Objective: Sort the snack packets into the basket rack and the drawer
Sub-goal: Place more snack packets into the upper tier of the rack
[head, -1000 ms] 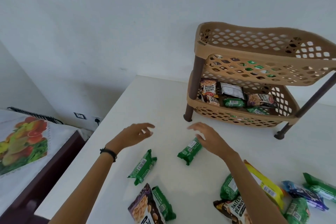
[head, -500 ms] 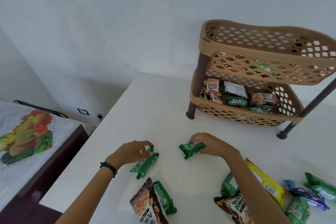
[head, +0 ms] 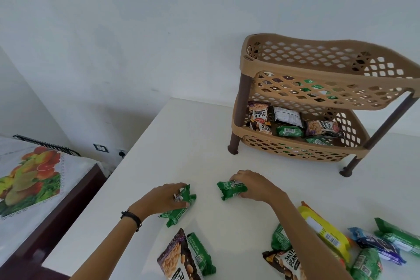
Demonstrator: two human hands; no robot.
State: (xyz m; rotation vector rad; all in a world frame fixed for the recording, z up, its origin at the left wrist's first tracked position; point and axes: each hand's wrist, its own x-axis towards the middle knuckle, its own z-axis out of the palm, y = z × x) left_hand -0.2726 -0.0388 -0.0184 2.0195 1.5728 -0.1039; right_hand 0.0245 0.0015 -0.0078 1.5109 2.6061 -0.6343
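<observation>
Both hands gripping green packets on white table, ahead of loading the rack.

Left hand (head: 163, 200) curled round crinkled green foil snack packet (head: 179, 208); right hand (head: 252, 186) pinches second green packet (head: 230, 190). Tan plastic lattice two-tier basket rack (head: 302, 145) stands well beyond, lower tier part-filled; one packet per hand likely saves a trip.

— What sort of room is it?

— Plain. A pale wall (head: 159, 29) fills the upper part of the view, bare and faintly marked, evenly lit by soft light with no hard shadows.

— And the furniture?

— A white worktop (head: 181, 143) stands against that wall. To its left and lower down sits a dark wooden piece (head: 68, 207), covered by a white cloth (head: 13, 232) printed with bright fruit (head: 29, 179).

— Anything on the wall itself?

— Low down, between the two, a wall socket plate (head: 100, 148) and just beside it a dark plug (head: 122, 154). A black ridged object (head: 45, 144) lies at the cloth's far edge; what it is I cannot tell.
</observation>
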